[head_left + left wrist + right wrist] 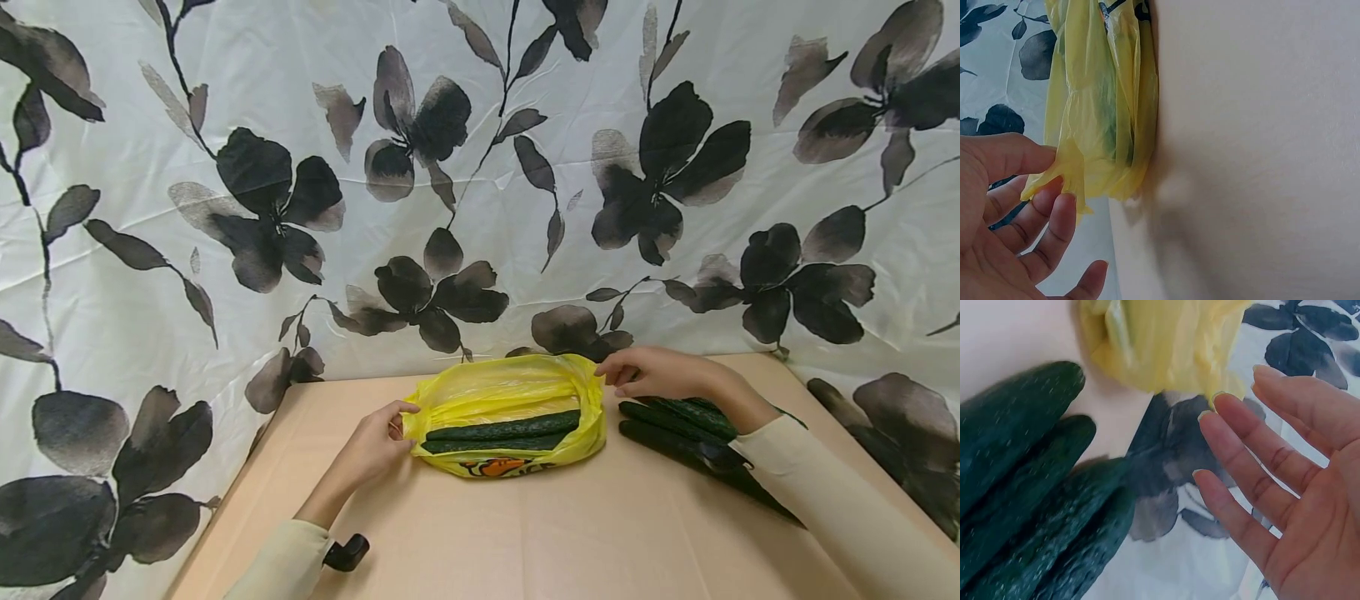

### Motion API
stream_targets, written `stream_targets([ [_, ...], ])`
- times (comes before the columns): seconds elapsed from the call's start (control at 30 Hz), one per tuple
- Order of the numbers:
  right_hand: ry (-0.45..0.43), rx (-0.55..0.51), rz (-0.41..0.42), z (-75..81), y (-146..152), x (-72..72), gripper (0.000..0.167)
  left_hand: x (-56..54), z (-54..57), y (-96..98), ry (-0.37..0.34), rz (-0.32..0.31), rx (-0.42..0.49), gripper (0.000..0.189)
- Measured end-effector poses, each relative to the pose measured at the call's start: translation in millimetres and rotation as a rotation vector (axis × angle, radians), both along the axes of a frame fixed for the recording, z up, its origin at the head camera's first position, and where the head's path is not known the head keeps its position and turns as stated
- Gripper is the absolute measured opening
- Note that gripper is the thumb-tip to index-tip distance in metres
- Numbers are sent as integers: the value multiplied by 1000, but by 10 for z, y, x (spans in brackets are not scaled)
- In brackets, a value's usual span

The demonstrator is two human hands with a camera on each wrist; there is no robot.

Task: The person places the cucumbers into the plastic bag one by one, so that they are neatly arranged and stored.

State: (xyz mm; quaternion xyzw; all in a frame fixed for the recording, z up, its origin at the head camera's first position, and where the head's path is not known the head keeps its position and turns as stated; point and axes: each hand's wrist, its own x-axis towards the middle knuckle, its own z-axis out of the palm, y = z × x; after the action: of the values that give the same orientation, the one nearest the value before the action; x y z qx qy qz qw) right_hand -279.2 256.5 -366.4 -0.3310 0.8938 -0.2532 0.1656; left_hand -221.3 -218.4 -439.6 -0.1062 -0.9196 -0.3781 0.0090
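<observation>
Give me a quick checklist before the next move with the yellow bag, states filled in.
1. Bag mouth open: ok; the yellow bag gapes, showing its contents.
2. Left hand holding the bag: ok; thumb and fingers pinch its left end.
3. Right hand touching the bag: cannot tell; its spread fingers are at the bag's right edge.
4. All cucumbers bagged: not ok; two bagged cucumbers show, while loose cucumbers lie on the table.
5. Loose cucumbers apart from the bag: ok; a gap shows in the head and right wrist views.
</observation>
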Motion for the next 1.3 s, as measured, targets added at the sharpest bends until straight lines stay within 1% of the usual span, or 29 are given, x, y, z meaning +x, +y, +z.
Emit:
stream_targets([
  [0.1, -8, 2, -33, -14, 79, -14, 42, 1, 9, 5, -1, 2, -1, 50],
  [0.27, -2, 17, -53, -42, 216, -44, 40, 5, 22, 14, -9, 5, -2, 49],
  [0.4, -16, 34, -73, -64, 312, -71, 42, 7, 23, 22, -10, 11, -7, 49],
  [0.67, 23, 49, -89, -114, 486, -124, 45, 0, 10, 26, -1, 11, -16, 49],
  [0.83, 22, 45, -111, -139, 596, -166, 48, -9, 9, 29, 14, -3, -9, 49],
  [1.13, 60, 29, -97, -103, 741, -148, 49, -8, 8, 34, 5, 5, 1, 48],
  [1.3, 58, 31, -104, -96, 815, -135, 51, 3, 6, 34, 1, 6, 5, 49],
])
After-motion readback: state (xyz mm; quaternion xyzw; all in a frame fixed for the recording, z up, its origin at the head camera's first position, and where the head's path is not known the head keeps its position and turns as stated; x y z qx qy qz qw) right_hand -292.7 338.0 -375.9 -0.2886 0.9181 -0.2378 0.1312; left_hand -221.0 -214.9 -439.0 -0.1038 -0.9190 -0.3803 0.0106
